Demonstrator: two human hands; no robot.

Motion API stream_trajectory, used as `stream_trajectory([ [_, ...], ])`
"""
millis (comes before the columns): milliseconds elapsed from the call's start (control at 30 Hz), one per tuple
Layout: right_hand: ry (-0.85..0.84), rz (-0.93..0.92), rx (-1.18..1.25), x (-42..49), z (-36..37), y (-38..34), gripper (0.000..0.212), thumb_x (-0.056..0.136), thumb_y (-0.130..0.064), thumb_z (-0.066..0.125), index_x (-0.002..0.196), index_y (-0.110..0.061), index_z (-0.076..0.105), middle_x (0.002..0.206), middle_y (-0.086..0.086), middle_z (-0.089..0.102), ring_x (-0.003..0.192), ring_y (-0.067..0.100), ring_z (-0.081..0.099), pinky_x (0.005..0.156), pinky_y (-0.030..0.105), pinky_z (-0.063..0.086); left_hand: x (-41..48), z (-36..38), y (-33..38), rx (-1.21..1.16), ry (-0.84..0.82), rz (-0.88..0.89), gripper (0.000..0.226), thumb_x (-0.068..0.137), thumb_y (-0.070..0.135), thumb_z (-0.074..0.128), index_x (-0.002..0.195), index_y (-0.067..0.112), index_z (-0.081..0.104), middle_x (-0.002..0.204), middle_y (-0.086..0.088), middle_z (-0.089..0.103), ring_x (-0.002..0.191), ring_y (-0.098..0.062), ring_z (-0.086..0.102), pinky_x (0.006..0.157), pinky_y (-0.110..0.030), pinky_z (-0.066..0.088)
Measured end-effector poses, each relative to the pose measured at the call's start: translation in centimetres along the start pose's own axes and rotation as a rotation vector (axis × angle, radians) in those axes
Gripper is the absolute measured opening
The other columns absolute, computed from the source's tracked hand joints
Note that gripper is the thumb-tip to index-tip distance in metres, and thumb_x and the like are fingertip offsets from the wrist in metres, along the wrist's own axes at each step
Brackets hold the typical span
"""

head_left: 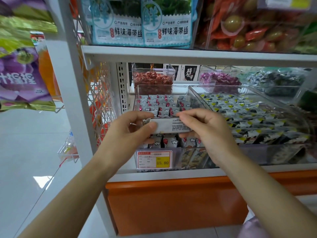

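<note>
A small white snack packet [169,125] with fine black print is held level above a clear plastic bin [180,89] on the middle shelf. My left hand [127,133] pinches the packet's left end between thumb and fingers. At the packet's right end, my right hand [208,133] grips it with curled fingers. The bin below holds several rows of small white packets with red and cloud marks [159,103]. A price tag reading 15.80 [154,159] is fixed to the bin's front.
A wider clear bin [257,117] of grey and yellow packets lies to the right. Behind stand bins of red [152,79] and purple [219,79] sweets. The shelf above carries seaweed bags [142,23]. A white upright post [72,83] and orange base [171,203] frame the shelving.
</note>
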State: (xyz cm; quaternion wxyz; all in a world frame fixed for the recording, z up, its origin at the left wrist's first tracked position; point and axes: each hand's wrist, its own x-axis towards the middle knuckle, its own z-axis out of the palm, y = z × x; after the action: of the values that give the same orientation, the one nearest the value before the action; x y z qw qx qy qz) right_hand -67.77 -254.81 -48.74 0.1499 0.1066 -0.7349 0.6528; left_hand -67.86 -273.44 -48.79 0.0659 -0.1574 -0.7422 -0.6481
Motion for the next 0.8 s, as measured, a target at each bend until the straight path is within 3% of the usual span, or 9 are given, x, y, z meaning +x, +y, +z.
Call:
stream_trajectory([
  [133, 0.051, -0.067, -0.099, 0.0, 0.0, 0.0, 0.010, 0.086, -0.017, 0.063, 0.080, -0.018, 0.071, 0.071, 0.001, 0.067, 0.070, 0.015, 0.065, 0.059, 0.027, 0.056, 0.0, -0.1, 0.2, 0.069, -0.040, 0.016, 0.019, 0.081, 0.017, 0.065, 0.098, 0.025, 0.063, 0.097, -0.027, 0.053, 0.086, -0.031, 0.065, 0.065, -0.018, 0.054],
  [233, 0.081, -0.130, -0.179, 0.0, 0.1, 0.2, 0.016, 0.087, -0.020, 0.062, 0.074, -0.018, 0.070, 0.068, 0.006, 0.064, 0.065, 0.016, 0.060, 0.060, 0.022, 0.048, -0.1, 0.0, 0.2, 0.143, -0.053, 0.012, 0.016, 0.079, 0.021, 0.069, 0.093, 0.027, 0.063, 0.085, -0.016, 0.054, 0.084, -0.037, 0.061, 0.072, -0.039, 0.057],
  [300, 0.074, -0.153, -0.197, 0.0, 0.1, 0.2, 0.017, 0.088, -0.019, 0.062, 0.072, -0.020, 0.070, 0.062, -0.002, 0.064, 0.059, 0.005, 0.057, 0.054, 0.013, 0.044, -0.2, 0.1, 0.3, 0.183, -0.057, 0.013, 0.010, 0.079, 0.027, 0.068, 0.088, 0.026, 0.063, 0.079, -0.013, 0.056, 0.082, -0.033, 0.060, 0.076, -0.047, 0.054],
  [367, 0.056, -0.167, -0.208, 0.0, 0.2, 0.2, 0.017, 0.088, -0.018, 0.063, 0.072, -0.022, 0.070, 0.060, -0.009, 0.063, 0.058, -0.001, 0.056, 0.053, 0.010, 0.043, -0.3, 0.1, 0.7, 0.196, -0.061, 0.012, 0.013, 0.075, 0.034, 0.069, 0.080, 0.023, 0.065, 0.079, -0.015, 0.060, 0.079, -0.030, 0.059, 0.075, -0.045, 0.051],
  [467, 0.030, -0.164, -0.214, 0.0, 0.3, 0.3, 0.018, 0.087, -0.019, 0.063, 0.072, -0.024, 0.069, 0.062, -0.013, 0.065, 0.059, 0.000, 0.058, 0.055, 0.015, 0.047, -0.3, -0.4, 1.1, 0.133, -0.070, -0.042, 0.029, 0.062, 0.044, 0.068, 0.073, 0.017, 0.066, 0.079, -0.016, 0.064, 0.073, -0.028, 0.060, 0.074, -0.041, 0.051],
  [633, -0.041, -0.145, -0.152, -0.1, 0.5, 0.2, 0.016, 0.088, -0.014, 0.062, 0.075, -0.017, 0.070, 0.063, -0.012, 0.067, 0.058, 0.001, 0.061, 0.053, 0.013, 0.047, 0.2, -1.0, 1.1, 0.076, -0.038, -0.126, 0.024, 0.078, 0.021, 0.067, 0.071, -0.001, 0.062, 0.070, -0.013, 0.066, 0.069, -0.023, 0.064, 0.078, -0.050, 0.053],
  [700, -0.062, -0.126, -0.133, -0.1, 0.5, 0.2, 0.016, 0.088, -0.014, 0.061, 0.076, -0.016, 0.070, 0.065, -0.010, 0.069, 0.058, 0.003, 0.063, 0.053, 0.014, 0.048, 0.2, -1.1, 1.0, 0.080, -0.024, -0.123, 0.024, 0.080, 0.020, 0.067, 0.070, -0.001, 0.063, 0.074, -0.018, 0.066, 0.069, -0.026, 0.063, 0.076, -0.047, 0.055],
  [800, -0.052, -0.102, -0.154, -0.1, 0.5, 0.2, 0.015, 0.088, -0.017, 0.062, 0.077, -0.017, 0.072, 0.071, -0.005, 0.071, 0.064, 0.008, 0.067, 0.061, 0.027, 0.056, 0.2, -1.4, 1.0, 0.128, -0.028, -0.095, 0.030, 0.072, 0.037, 0.066, 0.069, 0.007, 0.067, 0.073, -0.011, 0.069, 0.073, -0.029, 0.065, 0.073, -0.040, 0.057],
])
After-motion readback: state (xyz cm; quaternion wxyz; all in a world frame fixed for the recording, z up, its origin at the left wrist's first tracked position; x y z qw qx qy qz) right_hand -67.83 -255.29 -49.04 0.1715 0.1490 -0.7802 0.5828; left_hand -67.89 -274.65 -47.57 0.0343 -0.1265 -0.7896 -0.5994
